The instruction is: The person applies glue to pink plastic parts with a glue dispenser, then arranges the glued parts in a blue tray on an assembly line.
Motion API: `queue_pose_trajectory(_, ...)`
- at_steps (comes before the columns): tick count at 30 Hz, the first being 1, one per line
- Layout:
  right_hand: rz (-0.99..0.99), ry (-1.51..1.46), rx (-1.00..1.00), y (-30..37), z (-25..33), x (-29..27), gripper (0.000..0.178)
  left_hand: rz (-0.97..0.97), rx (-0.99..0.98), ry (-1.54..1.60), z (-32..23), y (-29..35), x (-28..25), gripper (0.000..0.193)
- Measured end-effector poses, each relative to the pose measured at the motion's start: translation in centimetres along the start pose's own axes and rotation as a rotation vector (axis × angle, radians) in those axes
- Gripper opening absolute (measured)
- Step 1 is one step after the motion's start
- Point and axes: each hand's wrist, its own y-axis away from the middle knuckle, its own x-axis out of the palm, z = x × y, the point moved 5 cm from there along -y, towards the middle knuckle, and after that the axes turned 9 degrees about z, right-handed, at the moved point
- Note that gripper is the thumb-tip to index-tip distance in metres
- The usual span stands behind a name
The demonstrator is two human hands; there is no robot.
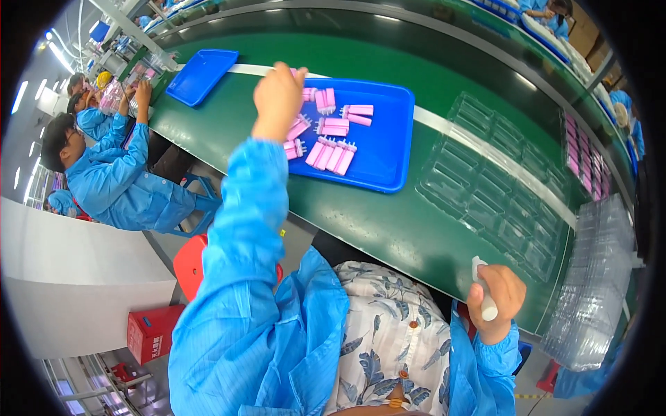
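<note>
My left hand [276,100] reaches over the left edge of a blue tray [392,170], fingers pinched. A bit of pink shows at its fingertips, apparently one of the pink pronged blocks. Several more pink pronged blocks [333,127] lie loose in the tray, some side by side, their prongs pointing different ways. Near the bench's front edge at right, my right hand [501,298] is closed around a white cylindrical object [489,308] with a narrower end sticking out above the fingers; its exact kind is unclear.
Clear plastic compartment trays [496,187] lie on the green bench [361,222] at right, beside a tall stack of clear trays [590,284]. A tray of pink blocks [586,156] sits beyond. Another blue tray [201,76] is at far left, near a seated co-worker [118,166].
</note>
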Motion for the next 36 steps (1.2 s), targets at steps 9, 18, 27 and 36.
queue_pose_trajectory(9, -0.024, -0.147, 0.085, 2.3, -0.7, -0.5, 0.037, 0.552, -0.019, -0.253, 9.4, -9.9, 11.1, 0.042)
queue_pose_trajectory(18, -0.032, -0.538, 0.685, 5.8, -6.1, 5.2, 0.014, 0.964, 0.591, 1.542, -19.2, 18.9, -4.6, 0.029)
queue_pose_trajectory(27, -0.077, -0.663, 0.666, 5.5, -7.4, 6.4, 0.013, 0.879, 0.643, 1.236, -21.3, 26.2, -2.4, 0.031)
queue_pose_trajectory(36, -0.249, -0.705, 0.312, 6.3, -4.1, 1.9, 0.016, 0.763, 0.727, 1.209, -22.7, 26.4, -2.0, 0.032)
